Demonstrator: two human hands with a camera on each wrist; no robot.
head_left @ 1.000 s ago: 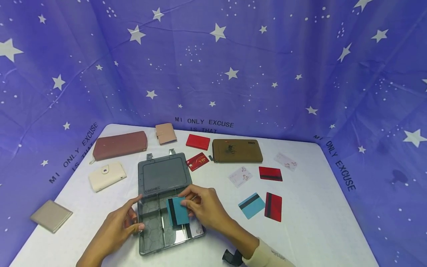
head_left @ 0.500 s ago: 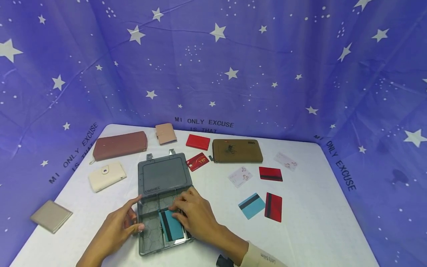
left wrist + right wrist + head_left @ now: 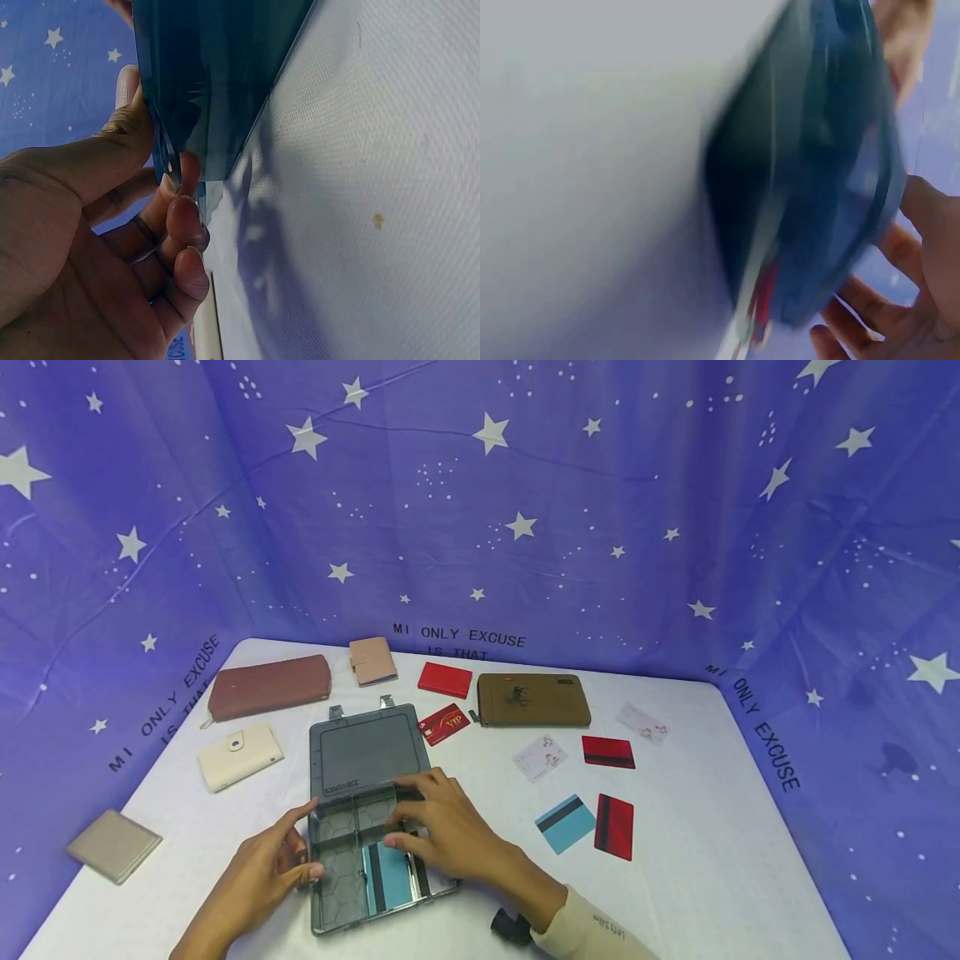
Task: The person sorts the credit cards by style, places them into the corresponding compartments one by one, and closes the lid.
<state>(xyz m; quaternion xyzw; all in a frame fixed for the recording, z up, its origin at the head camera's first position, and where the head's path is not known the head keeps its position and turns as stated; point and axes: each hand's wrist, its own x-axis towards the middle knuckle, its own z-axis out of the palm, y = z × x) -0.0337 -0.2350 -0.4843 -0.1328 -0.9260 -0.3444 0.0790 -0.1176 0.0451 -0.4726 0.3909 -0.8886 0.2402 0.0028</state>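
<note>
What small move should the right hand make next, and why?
Probably reach for the blue striped card beside the open organizer box: a matching card lies inside, and the right hand above it seems to hold nothing.

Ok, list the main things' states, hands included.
Gray box: lid open
Boxed blue card: stripe up
Loose blue card: stripe up
Red striped cards: stripe up
VIP card: print up
Maroon wallet: closed
Pink wallet: closed
Red case: closed
Olive wallet: closed
Cream wallet: flap closed
Taupe wallet: closed
Left hand: grips box
Right hand: fingers apart, over box
</note>
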